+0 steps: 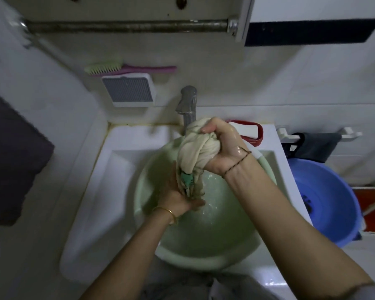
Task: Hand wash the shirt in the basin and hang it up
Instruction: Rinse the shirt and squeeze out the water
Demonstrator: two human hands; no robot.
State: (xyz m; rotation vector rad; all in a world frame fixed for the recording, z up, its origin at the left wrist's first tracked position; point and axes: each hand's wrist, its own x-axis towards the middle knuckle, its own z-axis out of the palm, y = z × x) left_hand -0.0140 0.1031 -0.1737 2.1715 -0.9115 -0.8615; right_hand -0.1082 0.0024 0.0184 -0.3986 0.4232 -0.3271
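Here, shirt (198,146): cream cloth, wet, twisted into a rope (teal print low).
Right hand (223,144): grip clamped on its bunched top.
Left hand (178,191): grip clasps its lower end.
Basin (147,174): round, pale green plastic.

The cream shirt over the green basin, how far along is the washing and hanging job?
Done: the cream cotton shirt is soaked and lifted out of the pale green plastic basin, which holds water. In hand: the right hand grips the bunched top, the left hand holds the lower end, apparently wringing it. Left: finishing wringing and hanging it; it is not yet hung.
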